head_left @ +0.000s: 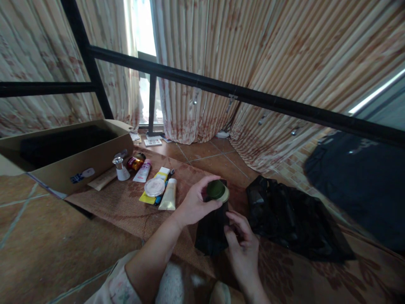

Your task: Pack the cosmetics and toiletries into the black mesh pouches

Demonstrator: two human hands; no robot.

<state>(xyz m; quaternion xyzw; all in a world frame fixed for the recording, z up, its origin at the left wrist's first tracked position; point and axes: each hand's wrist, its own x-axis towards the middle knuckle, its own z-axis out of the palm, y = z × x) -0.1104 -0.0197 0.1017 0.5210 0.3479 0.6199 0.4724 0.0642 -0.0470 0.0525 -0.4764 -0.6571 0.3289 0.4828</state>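
Observation:
My left hand (196, 202) is closed around a small round jar with a dark green lid (216, 189) and a paler rim. Directly below the jar hangs a black plastic bag (209, 234). Thumb and fingers of my right hand (243, 242) pinch the bag's right edge. To the left of my hands lie a cream-coloured tube (168, 195), a round clear-lidded case (155, 187) and a yellow packet (147, 199). Farther left are a pink-and-white tube (143, 171), a red-and-gold jar (135, 162), a white silver-topped bottle (121, 169) and a beige tube (103, 179).
A cardboard box (95, 166) with dark contents stands at the left end of the brown cloth (126, 215). Another black plastic bag (294, 217) lies to the right. Behind are a black metal rail (190, 78), long curtains (202, 38) and a tiled floor (202, 151).

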